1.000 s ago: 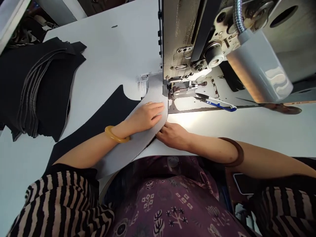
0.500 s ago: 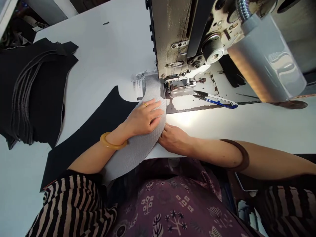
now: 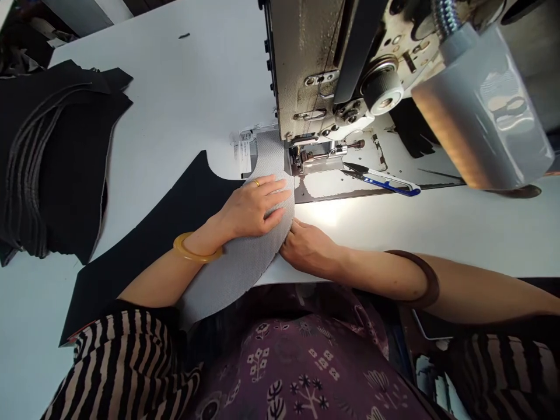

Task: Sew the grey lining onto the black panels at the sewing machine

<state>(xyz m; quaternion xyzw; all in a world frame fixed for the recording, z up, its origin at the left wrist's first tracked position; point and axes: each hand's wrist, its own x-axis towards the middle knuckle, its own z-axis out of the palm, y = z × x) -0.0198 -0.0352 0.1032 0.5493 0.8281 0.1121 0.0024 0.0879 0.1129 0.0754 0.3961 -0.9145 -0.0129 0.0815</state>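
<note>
My left hand [image 3: 254, 207] lies flat, fingers stretched out, on a grey mesh fabric piece [image 3: 227, 286]. My right hand [image 3: 306, 246] has its fingers closed at the curved right edge of this piece; its fingertips are partly hidden at the edge. A black fabric piece [image 3: 144, 239] spreads out to the left, next to the grey one and partly beneath my left forearm. The far end of the grey fabric reaches the presser foot [image 3: 300, 157] of a sewing machine [image 3: 301, 64], with its edge beside the foot.
Several dark cut pieces lie in a stack [image 3: 74, 175] at the left of the white table [image 3: 196, 76]. Blue-and-white thread snips [image 3: 385, 180] rest on the machine bed, right of the foot. A grey lamp head [image 3: 485, 111] hangs at the upper right. Black scraps [image 3: 413, 125] lie behind the snips.
The view has shifted slightly. Both hands and the grey fabric keep almost the same place at the machine.
</note>
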